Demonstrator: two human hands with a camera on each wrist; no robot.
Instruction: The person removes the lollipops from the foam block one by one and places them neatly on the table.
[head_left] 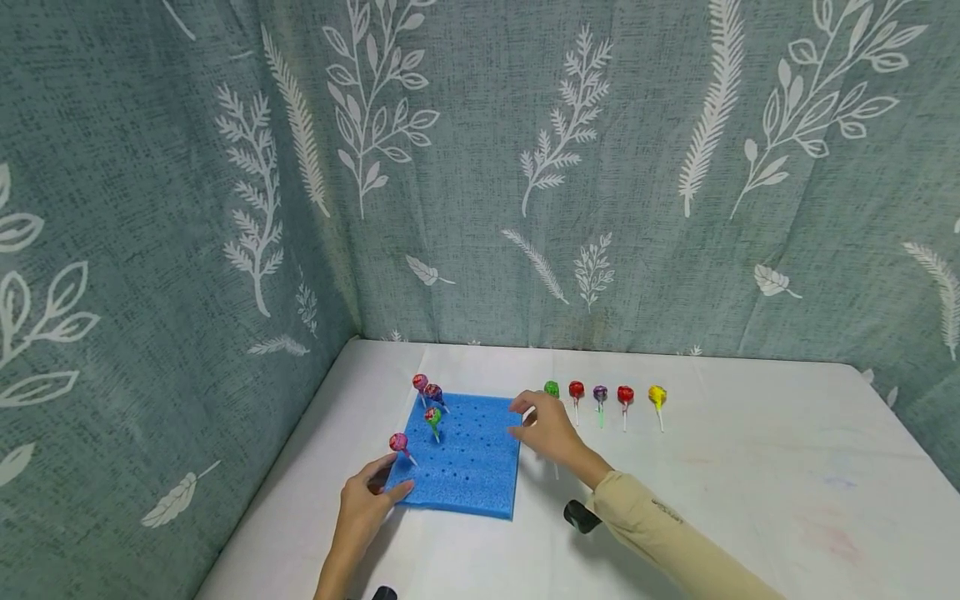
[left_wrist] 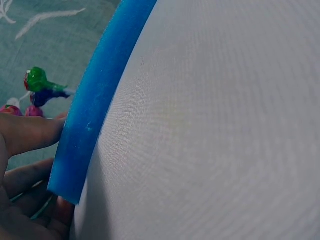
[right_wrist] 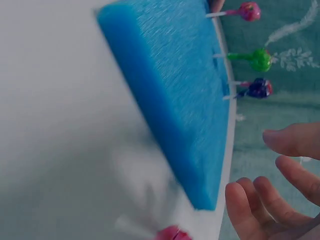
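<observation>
A blue foam board (head_left: 468, 454) with rows of small holes is at the middle left of the white table. Several wrapped lollipops stand in it along its left part: pink ones (head_left: 399, 442), a green one (head_left: 432, 414) and a dark blue one (head_left: 433, 392). My left hand (head_left: 365, 502) grips the board's front left corner between thumb and fingers. Near the back right corner my right hand (head_left: 551, 427) is spread, thumb apart from the fingers, holding nothing. The right wrist view shows its fingertips (right_wrist: 237, 196) close beside the board's edge.
Right of the board lies a row of lollipops: green (head_left: 552, 388), two red (head_left: 576, 389), purple (head_left: 600, 393) and yellow (head_left: 657, 395). A pink one (right_wrist: 173, 233) lies low in the right wrist view. A patterned green curtain (head_left: 480, 167) encloses the table (head_left: 750, 467).
</observation>
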